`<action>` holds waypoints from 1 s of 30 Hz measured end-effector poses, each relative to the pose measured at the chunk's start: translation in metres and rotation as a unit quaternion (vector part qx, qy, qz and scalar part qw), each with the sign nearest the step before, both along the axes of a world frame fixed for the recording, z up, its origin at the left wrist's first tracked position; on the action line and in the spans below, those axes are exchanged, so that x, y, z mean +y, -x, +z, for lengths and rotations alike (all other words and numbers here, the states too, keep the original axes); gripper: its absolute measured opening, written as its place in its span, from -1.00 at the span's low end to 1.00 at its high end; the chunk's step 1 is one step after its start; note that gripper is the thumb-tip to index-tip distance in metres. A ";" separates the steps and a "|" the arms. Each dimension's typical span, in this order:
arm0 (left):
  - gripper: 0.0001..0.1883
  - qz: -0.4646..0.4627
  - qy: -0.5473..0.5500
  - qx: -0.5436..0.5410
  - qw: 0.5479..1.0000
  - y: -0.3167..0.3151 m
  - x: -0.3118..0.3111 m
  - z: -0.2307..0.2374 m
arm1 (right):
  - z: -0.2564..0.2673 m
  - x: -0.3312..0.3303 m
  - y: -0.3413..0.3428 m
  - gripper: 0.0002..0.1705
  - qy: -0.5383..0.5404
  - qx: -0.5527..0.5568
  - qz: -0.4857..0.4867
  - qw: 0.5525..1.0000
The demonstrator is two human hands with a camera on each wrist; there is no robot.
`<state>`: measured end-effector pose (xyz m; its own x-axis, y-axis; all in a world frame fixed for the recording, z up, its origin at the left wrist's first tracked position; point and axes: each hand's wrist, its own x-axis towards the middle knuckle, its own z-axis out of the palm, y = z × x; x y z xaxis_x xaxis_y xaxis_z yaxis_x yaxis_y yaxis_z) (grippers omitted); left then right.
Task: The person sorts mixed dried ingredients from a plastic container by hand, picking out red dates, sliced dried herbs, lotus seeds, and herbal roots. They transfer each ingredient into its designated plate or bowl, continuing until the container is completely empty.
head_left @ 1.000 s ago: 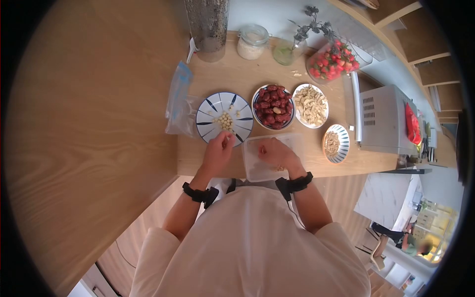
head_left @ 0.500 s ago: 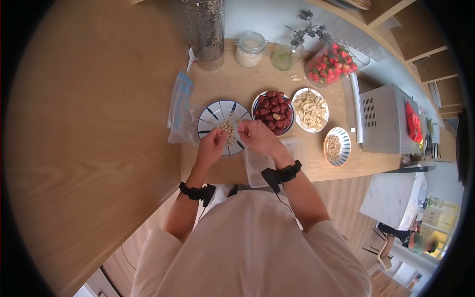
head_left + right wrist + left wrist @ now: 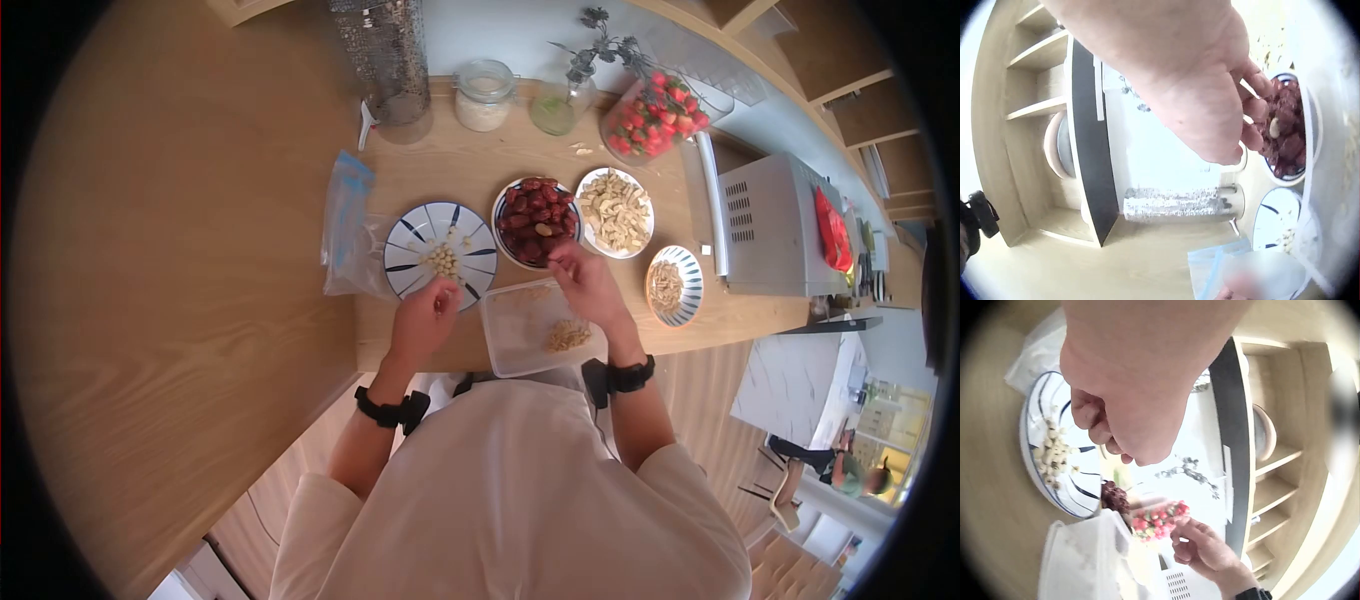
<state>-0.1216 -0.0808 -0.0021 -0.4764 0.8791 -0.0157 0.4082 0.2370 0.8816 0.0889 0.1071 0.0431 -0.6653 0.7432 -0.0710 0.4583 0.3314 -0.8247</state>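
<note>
In the head view my left hand is at the near rim of a blue-striped plate with pale round seeds. Its fingers are curled under; I cannot tell whether anything is in them. My right hand hovers by the near edge of a bowl of red dates, over the far right corner of a clear plastic box. In the right wrist view its bent fingers overlap the dates, and no object shows between fingers and thumb. Pale brown pieces lie inside the box.
Right of the dates stand a plate of pale slices and a striped bowl of brown pieces. Behind are a lidded jar, a glass vase and a strawberry container. Plastic bags lie at left.
My right hand went from over the plastic box to the seeds on the plate, then back right beside the dates. My left hand stayed at the plate, drawing back slightly toward its near rim.
</note>
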 end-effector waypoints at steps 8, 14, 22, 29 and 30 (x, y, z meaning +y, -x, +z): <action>-0.88 -0.228 0.041 0.092 0.968 -0.063 0.021 0.043 | -0.022 0.015 -0.072 -0.73 -0.076 -0.204 -0.074 0.973; -0.81 -0.214 0.155 0.354 0.897 -0.098 0.040 -0.003 | -0.062 0.022 -0.090 -0.58 -0.026 -0.260 -0.041 0.964; -0.66 -0.196 0.340 0.487 0.780 -0.129 0.074 -0.040 | -0.085 0.015 -0.096 -0.55 -0.018 -0.210 -0.023 0.977; -0.65 -0.152 0.341 0.389 0.842 -0.132 0.078 -0.042 | -0.110 0.009 -0.104 -0.56 -0.136 -0.158 -0.023 0.978; -0.65 -0.150 0.349 0.362 0.852 -0.132 0.082 -0.045 | -0.112 0.008 -0.104 -0.57 -0.149 -0.144 -0.035 0.978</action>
<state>0.0105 0.0011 -0.0475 -0.3393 0.8598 -0.3816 0.9188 0.3899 0.0615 0.1927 0.1150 -0.0690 -0.5959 0.8027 -0.0217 0.6878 0.4963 -0.5297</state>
